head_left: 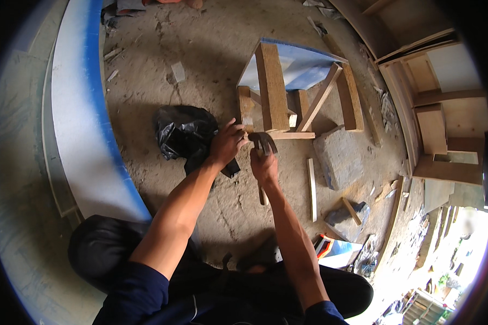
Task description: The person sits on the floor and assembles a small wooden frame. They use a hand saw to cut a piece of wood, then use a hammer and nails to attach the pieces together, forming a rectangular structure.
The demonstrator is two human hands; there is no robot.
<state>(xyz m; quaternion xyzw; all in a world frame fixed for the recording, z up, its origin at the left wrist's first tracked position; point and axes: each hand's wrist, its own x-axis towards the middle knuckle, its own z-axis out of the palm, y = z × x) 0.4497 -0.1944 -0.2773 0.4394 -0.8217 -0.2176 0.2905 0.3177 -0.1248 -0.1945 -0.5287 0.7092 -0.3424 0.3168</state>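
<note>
My right hand [264, 167] is wrapped round a hammer [263, 141], its curved dark metal head at the top of my grip. The wooden handle shows again below my fist. Close by on the left, my left hand [226, 143] has its fingers bent, their tips near the hammer head. Whatever sits between those tips is too small to make out. Just beyond both hands stands a wooden frame [272, 89] with several thick legs, a diagonal brace and a blue-and-white panel [303, 73]. A crumpled black plastic bag [181, 130] lies beside my left hand.
A long blue-and-white sheet [84, 108] runs along the left. On the dirt floor at right lie a grey stone block [339, 157], a thin wooden strip [312, 189] and a rock [348, 221] with a stick on it. Wooden cabinet-like frames [444, 119] stand at far right.
</note>
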